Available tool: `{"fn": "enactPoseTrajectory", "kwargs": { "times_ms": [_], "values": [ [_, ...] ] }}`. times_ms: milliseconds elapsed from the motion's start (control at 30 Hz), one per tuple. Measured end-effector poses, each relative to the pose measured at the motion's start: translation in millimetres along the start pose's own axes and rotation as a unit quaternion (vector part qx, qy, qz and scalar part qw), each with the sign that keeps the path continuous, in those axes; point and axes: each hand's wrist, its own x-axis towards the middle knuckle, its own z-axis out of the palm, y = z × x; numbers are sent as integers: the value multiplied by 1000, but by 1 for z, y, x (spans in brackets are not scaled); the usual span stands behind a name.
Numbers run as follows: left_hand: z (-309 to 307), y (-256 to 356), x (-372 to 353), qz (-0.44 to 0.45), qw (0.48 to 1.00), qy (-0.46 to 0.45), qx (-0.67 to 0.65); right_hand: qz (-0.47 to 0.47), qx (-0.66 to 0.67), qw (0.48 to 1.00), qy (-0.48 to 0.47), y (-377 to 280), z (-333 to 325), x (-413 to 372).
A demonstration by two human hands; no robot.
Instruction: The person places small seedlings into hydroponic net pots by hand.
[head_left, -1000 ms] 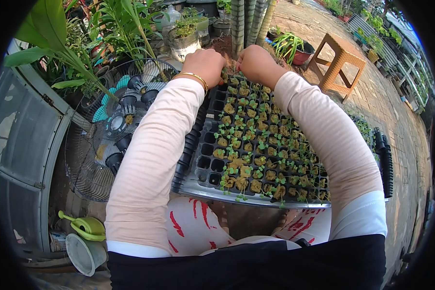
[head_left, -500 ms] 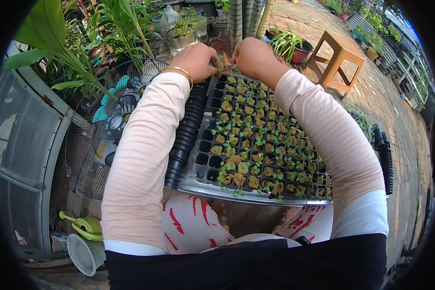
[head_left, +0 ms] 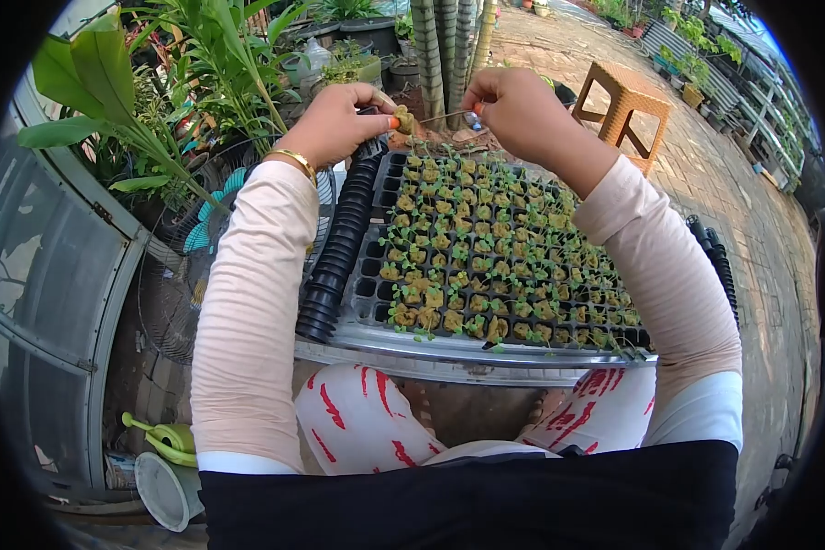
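My left hand [head_left: 344,124] pinches a small yellow-brown seedling plug [head_left: 403,117] between thumb and fingertips, above the far left corner of the seedling tray [head_left: 368,286]. To its right, my right hand [head_left: 521,115] is closed with fingertips together on a thin stick [head_left: 445,116], which points left at the plug. Below both hands, the black tray holds rows of similar plugs with small green seedlings [head_left: 486,247]. Several cells along its left side hold no plug.
Black ribbed pots [head_left: 339,243] lie nested in a row along the tray's left side. A fan with teal blades [head_left: 202,225] stands beyond them. A brown woven-look stool [head_left: 628,105] is at the back right. A green watering can [head_left: 163,440] sits low on the left.
My hands have moved apart, the left one leftward and the right one rightward. The plug and the thin stick between them now show clearly.
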Motion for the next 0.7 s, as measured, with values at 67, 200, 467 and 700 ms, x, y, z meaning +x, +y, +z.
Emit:
{"fn": "enactPoseTrajectory", "kwargs": {
  "times_ms": [67, 200, 467, 700],
  "values": [
    [6, 15, -3, 2, 999, -8, -46, -17, -10, 1000, 24, -1, -19, -24],
    [25, 52, -8, 65, 979, -40, -189, 91, 183, 977, 55, 9, -50, -64],
    [61, 134, -23, 122, 952, -92, -267, -11, 253, 939, 231, 3, -73, -146],
    [98, 163, -25, 155, 937, -106, -295, -57, 279, 910, 302, 15, -60, -167]
  ]
}}
